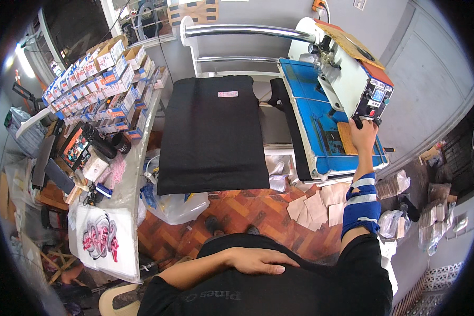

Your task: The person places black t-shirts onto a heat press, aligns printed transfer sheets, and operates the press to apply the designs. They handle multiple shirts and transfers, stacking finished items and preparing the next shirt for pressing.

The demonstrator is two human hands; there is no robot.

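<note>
My right hand [363, 138] is closed around the black handle [357, 122] at the front of a heat press, just under its white control box [373, 97]. The press's blue upper plate [313, 113] lies on the right side, with dark cloth showing beneath its left edge. Left of it, a black garment [210, 142] is spread smooth over the other platen, and a small pink-and-white printed label [228, 94] sits near its top. My left hand [258, 260] lies flat against my black shirt, fingers stretched out and holding nothing.
Stacked cardboard boxes [105, 79] crowd the table at left, beside a screen [75, 147] and a dark mug [121, 142]. A printed graphic sheet [104, 237] hangs over its near end. Brown paper sheets [313, 209] and bagged stacks [392, 184] lie on the floor at right.
</note>
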